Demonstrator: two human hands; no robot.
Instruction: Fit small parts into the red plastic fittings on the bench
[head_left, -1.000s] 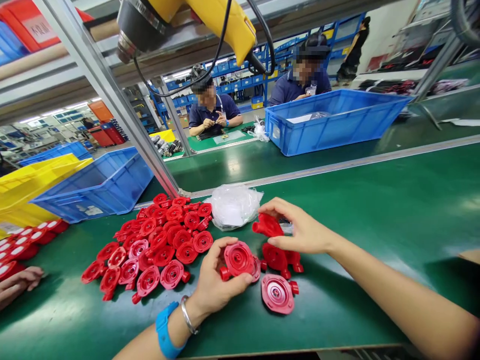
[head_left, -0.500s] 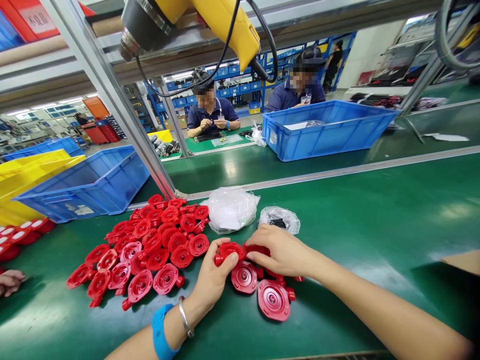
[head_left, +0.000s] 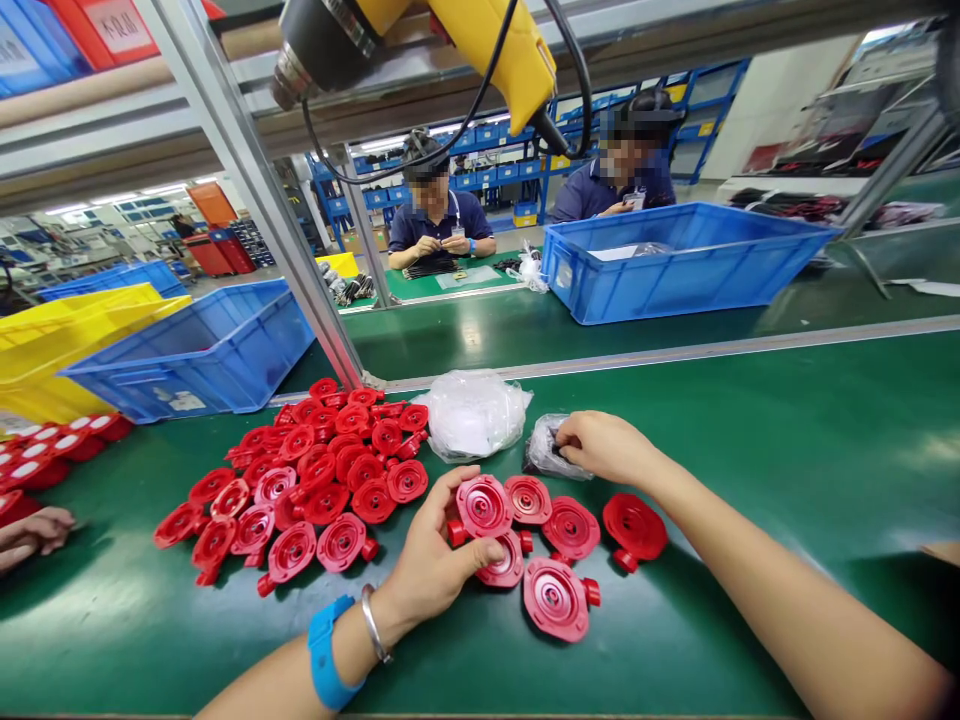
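My left hand (head_left: 442,550) grips a round red plastic cover (head_left: 484,506) with a side spout, thumb in front and fingers behind, its ringed face turned up. Several like red covers lie just under and beside it, among them one near the front (head_left: 556,598) and one to the right (head_left: 634,532). My right hand (head_left: 604,445) is at a small clear plastic bag (head_left: 553,450) of black parts, fingers bent together at its opening. What those fingertips pinch, if anything, is hidden.
Left of my hands spreads a heap of red covers (head_left: 330,470). Behind stands a larger clear bag (head_left: 476,415). Blue bins (head_left: 682,265) and a metal post (head_left: 255,190) stand farther back; a yellow heat gun (head_left: 487,50) hangs above. Another person's hand (head_left: 37,535) rests at far left.
My right hand has left the red covers and moved up and right to the small bag. The left hand keeps its cover, which now faces me more fully.
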